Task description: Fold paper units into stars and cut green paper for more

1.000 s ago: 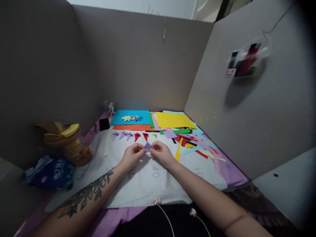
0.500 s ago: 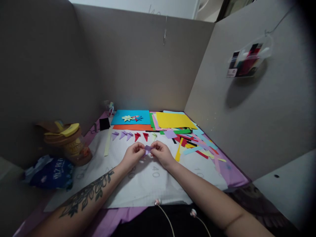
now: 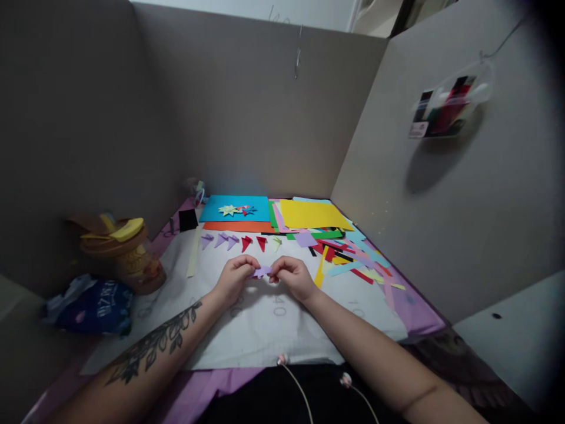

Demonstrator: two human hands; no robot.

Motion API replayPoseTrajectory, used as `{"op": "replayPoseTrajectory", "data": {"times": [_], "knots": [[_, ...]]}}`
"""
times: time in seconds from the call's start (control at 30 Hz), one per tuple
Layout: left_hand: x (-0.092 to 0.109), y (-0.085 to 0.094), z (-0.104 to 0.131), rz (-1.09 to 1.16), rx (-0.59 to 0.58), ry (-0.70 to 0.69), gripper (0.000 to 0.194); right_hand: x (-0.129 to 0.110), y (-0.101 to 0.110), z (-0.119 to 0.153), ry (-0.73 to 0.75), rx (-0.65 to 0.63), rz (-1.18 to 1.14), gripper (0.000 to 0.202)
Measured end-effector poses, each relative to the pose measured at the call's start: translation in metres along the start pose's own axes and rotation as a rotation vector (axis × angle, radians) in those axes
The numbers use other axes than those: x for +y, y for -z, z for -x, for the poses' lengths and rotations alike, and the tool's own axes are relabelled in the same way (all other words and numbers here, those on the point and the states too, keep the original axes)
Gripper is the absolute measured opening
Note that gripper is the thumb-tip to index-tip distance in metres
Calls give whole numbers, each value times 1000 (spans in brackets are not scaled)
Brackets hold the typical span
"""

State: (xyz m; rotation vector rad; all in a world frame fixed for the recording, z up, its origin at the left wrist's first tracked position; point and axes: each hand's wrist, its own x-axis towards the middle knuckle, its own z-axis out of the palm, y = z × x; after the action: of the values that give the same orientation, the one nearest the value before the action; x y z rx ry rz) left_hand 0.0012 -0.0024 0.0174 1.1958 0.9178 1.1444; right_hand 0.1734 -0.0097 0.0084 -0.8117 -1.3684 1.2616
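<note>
My left hand (image 3: 238, 278) pinches the left end of a small purple paper piece (image 3: 262, 271) above the white cloth. The fingers of my right hand (image 3: 292, 277) are closed on the piece's right end. Fingertips partly cover the paper, so its folds are hard to make out. Beyond my hands lies a row of small folded pieces: purple ones (image 3: 221, 239), red ones (image 3: 246, 242) and a pale green one (image 3: 276, 242).
Folded stars (image 3: 228, 210) rest on a blue sheet (image 3: 212, 207). A yellow sheet (image 3: 313, 214) and scattered paper strips (image 3: 348, 268) lie right. At left stand a brown pot (image 3: 141, 268) and a blue packet (image 3: 95, 306). Grey panels surround the table.
The purple paper has turned from upright to flatter and more sideways between my fingers. My hands have moved slightly apart, and the view has shifted a little.
</note>
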Motion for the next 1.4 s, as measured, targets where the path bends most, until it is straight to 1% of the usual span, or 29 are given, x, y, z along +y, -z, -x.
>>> {"op": "replayPoseTrajectory", "data": {"times": [0.1,0.17,0.23,0.3,0.4,0.47,0.57,0.7,0.87,0.97,1.1,1.27,1.33,1.4], "knots": [[2,0,0,-48,-9,-22,9,-1,2,4,94,4,203,19],[3,0,0,-100,0,-43,13,-2,4,5,172,-18,315,21],[3,0,1,-185,17,-79,13,-2,5,4,243,-17,381,20],[2,0,1,-306,28,-146,10,-3,5,2,280,36,409,17],[2,-2,4,-493,2,-257,7,-1,4,-1,251,105,454,11],[2,-4,6,-576,-29,-307,8,0,2,-2,203,95,486,9],[2,-7,9,-623,-40,-350,5,2,1,-3,144,76,501,7],[2,-8,10,-640,-37,-363,4,1,0,-2,110,81,487,7],[0,-7,10,-682,-46,-386,6,3,0,-3,89,39,481,7],[2,-8,11,-676,-50,-373,10,3,1,-4,107,48,514,7],[5,-9,12,-665,-77,-360,10,1,1,-3,151,72,541,7],[4,-8,12,-703,-67,-367,14,-1,-1,-1,242,27,595,10],[4,-9,12,-694,-57,-367,15,-1,-1,-1,238,38,589,10],[5,-9,12,-678,-45,-362,16,-1,-1,-1,194,70,557,9]]}}
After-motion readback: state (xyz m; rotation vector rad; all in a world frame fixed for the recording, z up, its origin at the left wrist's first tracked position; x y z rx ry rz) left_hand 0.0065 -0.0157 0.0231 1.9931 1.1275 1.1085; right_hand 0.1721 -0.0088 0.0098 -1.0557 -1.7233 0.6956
